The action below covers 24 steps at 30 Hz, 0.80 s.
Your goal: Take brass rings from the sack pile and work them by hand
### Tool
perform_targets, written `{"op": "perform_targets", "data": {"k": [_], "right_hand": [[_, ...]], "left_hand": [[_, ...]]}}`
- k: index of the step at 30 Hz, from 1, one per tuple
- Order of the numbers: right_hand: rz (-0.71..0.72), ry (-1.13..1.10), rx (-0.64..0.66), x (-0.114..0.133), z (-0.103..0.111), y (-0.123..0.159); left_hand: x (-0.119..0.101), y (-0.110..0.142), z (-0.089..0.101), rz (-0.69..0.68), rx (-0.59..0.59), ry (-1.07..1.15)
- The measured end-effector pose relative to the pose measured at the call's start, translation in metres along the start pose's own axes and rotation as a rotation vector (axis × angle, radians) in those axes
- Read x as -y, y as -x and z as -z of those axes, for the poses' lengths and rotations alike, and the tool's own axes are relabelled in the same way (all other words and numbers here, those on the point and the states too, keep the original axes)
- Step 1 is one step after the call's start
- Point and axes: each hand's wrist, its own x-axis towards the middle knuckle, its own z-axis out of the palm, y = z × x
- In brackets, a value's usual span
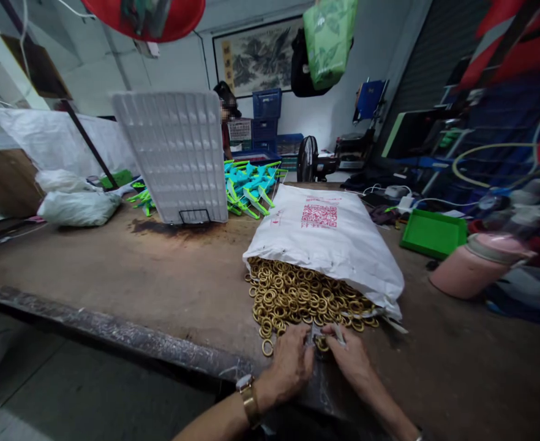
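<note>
Tabletop beneath, left hand curls toward right hand.

I count two hands: one left hand and one right hand. Behind the left hand there is one watch. In front of both hands there is one sack, with many rings, too many for an exact count. Ahead and to the right of the right hand are one bottle and one green tray. Far ahead of the hands is one fan.

The pale strip at the right hand is blurred.
</note>
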Motion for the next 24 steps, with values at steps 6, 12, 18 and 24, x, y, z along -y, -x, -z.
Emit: {"op": "perform_targets", "data": {"k": [6,12,18,24], "right_hand": [[-0.049,-0.231,0.061,0.015,-0.005,0.001],[-0.199,-0.484,0.036,0.021,-0.010,0.004],[-0.367,-0.620,0.123,0.037,-0.011,0.007],[-0.424,-0.687,0.129,0.035,-0.013,0.005]], "left_hand": [[0.000,-0.001,0.002,-0.059,-0.010,0.208],[-0.021,-0.019,0.020,0.230,0.131,0.595],[-0.024,-0.029,0.022,0.425,0.140,0.766],[-0.015,-0.031,0.020,0.452,0.060,0.657]]}}
